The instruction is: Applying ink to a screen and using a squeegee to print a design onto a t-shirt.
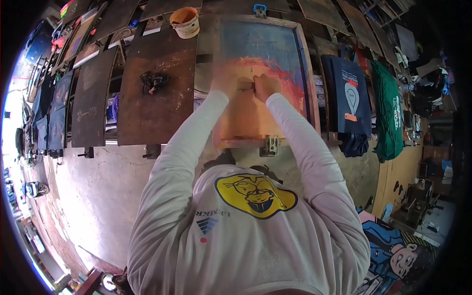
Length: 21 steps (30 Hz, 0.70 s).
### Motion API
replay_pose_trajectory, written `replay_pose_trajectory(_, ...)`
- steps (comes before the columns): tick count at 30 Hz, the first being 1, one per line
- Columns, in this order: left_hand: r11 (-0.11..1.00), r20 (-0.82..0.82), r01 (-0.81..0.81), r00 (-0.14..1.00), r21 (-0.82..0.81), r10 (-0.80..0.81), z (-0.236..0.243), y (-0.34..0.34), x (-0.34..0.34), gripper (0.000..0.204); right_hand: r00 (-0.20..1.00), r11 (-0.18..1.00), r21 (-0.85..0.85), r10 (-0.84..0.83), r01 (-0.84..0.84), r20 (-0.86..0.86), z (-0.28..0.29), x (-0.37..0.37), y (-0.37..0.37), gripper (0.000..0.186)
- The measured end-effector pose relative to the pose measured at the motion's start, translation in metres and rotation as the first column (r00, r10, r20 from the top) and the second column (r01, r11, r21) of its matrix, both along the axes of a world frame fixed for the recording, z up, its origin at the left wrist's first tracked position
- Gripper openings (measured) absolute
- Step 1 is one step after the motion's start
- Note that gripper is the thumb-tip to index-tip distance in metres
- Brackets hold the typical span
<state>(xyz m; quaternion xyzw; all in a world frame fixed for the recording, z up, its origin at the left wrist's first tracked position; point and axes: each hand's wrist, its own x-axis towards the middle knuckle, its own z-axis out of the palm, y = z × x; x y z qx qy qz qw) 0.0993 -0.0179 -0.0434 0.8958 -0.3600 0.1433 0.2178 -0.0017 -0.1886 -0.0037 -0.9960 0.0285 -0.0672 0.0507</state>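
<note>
A wooden-framed printing screen (298, 44) lies before me, its mesh blue at the far end and smeared orange and red across the middle and near part. My left hand (225, 84) and my right hand (267, 86) are both closed on a squeegee (245, 85), a dark bar that shows only between them. The hands are side by side over the orange area of the mesh. The squeegee's lower edge is hidden. A metal clamp (270, 146) sits at the frame's near edge, and a blue-handled clamp (260, 11) at its far edge.
A white bucket (187, 29) stained orange stands beyond a brown board (156, 115) on the left. On that board lies a crumpled black item (154, 82). To the right hang a printed navy bag (350, 93) and green fabric (388, 113). More boards (92, 98) line the left.
</note>
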Motion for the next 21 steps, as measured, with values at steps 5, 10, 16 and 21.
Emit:
replay_pose_trajectory(5, 0.989, -0.18, 0.034, 0.984, 0.146, -0.007, -0.008, 0.019, -0.052, 0.041, 0.987, 0.994, -0.024, -0.113, 0.111, -0.113, 0.008, -0.057, 0.025, 0.022)
replay_pose_trajectory(10, 0.939, -0.211, 0.085, 0.977, 0.333, -0.013, 0.017, 0.039, -0.111, 0.038, 0.988, 0.995, -0.006, -0.104, 0.104, -0.115, 0.01, -0.111, 0.04, 0.023)
replay_pose_trajectory(16, 0.939, -0.234, 0.063, 0.972, 0.339, 0.019, 0.036, 0.053, -0.155, 0.034, 0.995, 0.999, 0.016, -0.044, 0.045, -0.085, 0.017, -0.151, 0.05, 0.027)
replay_pose_trajectory(21, 0.89, -0.288, 0.157, 0.957, 0.427, -0.031, 0.053, 0.048, -0.156, 0.038, 0.939, 1.0, 0.015, 0.023, -0.019, -0.343, 0.04, -0.15, 0.043, 0.031)
